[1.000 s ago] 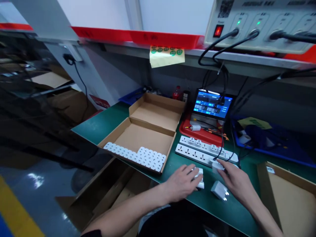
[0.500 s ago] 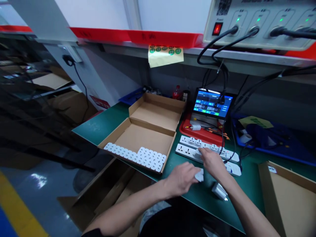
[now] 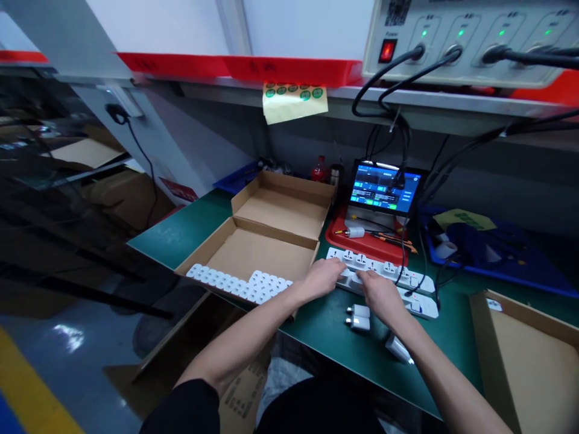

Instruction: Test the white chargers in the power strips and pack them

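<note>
Two white power strips lie side by side on the green bench: the far strip [image 3: 381, 267] and the near strip [image 3: 423, 306]. My left hand [image 3: 323, 276] reaches to the near strip's left end, fingers closed on a white charger there, mostly hidden. Just right of it, my right hand [image 3: 380, 293] pinches another white charger at the same strip; its fingers cover most of it. In front of the strips, a pair of white plug chargers [image 3: 359, 318] lies on the bench. More chargers [image 3: 398, 348] lie beside my right forearm, partly covered.
An open cardboard box [image 3: 266, 247] at left holds rows of white chargers [image 3: 239, 284]. A red tray [image 3: 368, 241] with cables sits before a lit screen [image 3: 384, 187]. At right are a blue tray [image 3: 511, 259] and another cardboard box [image 3: 534, 355]. Black cables hang over the strips.
My left hand has moved forward from the bench front to the near strip. Chargers now lie on the bench where it was. My right hand stays at the strip.
</note>
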### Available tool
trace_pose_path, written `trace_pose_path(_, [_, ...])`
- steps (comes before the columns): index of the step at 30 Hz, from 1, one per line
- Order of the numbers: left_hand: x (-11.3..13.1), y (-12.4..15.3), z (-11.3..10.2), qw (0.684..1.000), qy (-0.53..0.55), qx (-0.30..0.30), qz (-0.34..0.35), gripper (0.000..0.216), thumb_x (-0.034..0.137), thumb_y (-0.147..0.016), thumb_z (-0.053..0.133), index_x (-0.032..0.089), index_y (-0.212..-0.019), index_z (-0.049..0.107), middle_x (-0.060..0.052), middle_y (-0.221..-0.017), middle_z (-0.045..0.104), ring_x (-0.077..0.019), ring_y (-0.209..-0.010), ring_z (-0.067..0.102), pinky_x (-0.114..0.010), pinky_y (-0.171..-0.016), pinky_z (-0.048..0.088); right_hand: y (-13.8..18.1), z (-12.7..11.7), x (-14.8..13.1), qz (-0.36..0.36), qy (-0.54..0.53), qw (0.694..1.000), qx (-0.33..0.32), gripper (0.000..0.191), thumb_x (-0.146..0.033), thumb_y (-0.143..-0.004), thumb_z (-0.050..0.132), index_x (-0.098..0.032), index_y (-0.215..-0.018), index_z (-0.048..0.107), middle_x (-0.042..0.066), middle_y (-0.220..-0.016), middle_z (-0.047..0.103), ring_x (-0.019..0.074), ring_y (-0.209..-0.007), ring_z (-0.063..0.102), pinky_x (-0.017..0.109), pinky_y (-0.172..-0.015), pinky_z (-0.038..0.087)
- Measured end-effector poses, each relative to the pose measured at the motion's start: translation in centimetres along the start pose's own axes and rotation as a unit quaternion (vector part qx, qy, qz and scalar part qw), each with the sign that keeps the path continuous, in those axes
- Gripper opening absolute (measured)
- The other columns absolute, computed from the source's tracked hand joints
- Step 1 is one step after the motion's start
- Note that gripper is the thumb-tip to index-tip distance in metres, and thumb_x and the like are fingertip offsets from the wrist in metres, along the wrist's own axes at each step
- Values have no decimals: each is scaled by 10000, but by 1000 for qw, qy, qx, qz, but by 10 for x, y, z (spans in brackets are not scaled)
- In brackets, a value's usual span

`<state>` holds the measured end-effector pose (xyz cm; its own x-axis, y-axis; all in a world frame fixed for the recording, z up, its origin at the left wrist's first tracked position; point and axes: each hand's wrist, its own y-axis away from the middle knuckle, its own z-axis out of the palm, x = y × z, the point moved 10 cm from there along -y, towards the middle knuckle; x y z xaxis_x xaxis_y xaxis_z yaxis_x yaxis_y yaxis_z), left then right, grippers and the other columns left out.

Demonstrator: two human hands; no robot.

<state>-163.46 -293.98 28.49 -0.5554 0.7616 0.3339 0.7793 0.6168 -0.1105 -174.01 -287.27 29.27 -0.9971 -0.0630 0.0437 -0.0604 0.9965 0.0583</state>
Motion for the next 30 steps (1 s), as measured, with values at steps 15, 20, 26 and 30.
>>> trace_pose_path(15, [83, -20, -12, 990, 53, 86, 100, 276, 349, -1023, 735, 174, -1235, 767, -122, -1151, 759, -300, -1129, 687, -424, -1042, 548, 85, -19, 152, 113, -154, 975, 111, 267, -479, -992, 605, -266, -913, 745, 57, -867, 792, 276, -785, 730, 340, -664, 448])
trace_pose_path(20, [122, -54, 20, 991, 91, 42, 87, 147, 314, -1005, 735, 180, -1037, 787, -110, -1083, 784, -296, -1081, 726, -388, -967, 568, 74, -9, 147, 78, -268, 948, 153, 264, -486, -933, 599, -256, -894, 722, 48, -781, 759, 274, -733, 705, 363, -709, 499])
trace_pose_path(26, [117, -56, 5, 980, 173, 77, 63, 98, 225, -989, 716, 185, -925, 777, -87, -1013, 802, -260, -1004, 735, -338, -910, 549, 79, -19, 153, 107, -304, 924, 205, 348, -549, -947, 617, -236, -1019, 752, 62, -864, 800, 285, -760, 729, 379, -725, 522])
trace_pose_path(30, [80, -33, -26, 959, 246, 127, 57, 146, 207, -997, 680, 185, -908, 793, -63, -952, 812, -221, -914, 726, -307, -859, 521, 64, -27, 116, 53, -324, 930, 167, 316, -509, -964, 627, -234, -972, 781, 65, -886, 810, 284, -801, 727, 378, -765, 528])
